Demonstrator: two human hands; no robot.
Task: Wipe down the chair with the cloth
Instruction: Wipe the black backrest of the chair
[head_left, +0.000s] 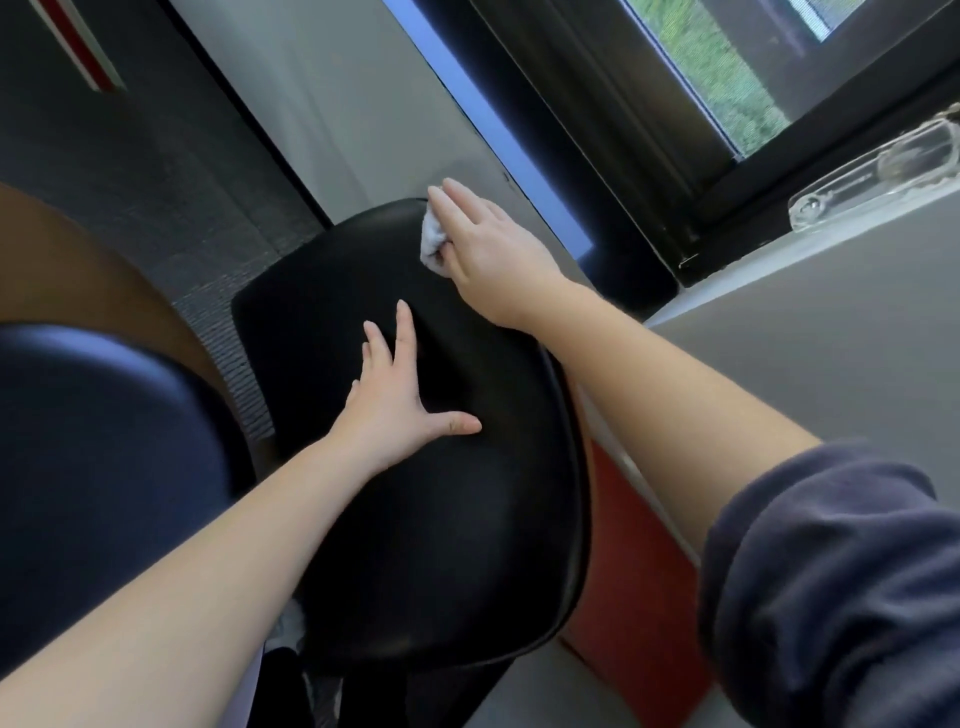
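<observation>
I'm pressing my left hand (395, 402) flat, fingers spread, holding nothing, on the black chair (415, 493) seat — farther out, my right hand (483, 244) is clutching the white cloth (432, 240) against the seat's far edge.

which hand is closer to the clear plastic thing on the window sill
Right. The right hand, pressing the cloth at the chair's far edge, lies nearer the clear plastic piece; the left hand rests flat mid-seat, farther away.

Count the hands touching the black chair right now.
2. The left hand lies flat, fingers spread, on the middle of the black padded chair. The right hand presses a small white crumpled cloth against the chair's far edge.
</observation>
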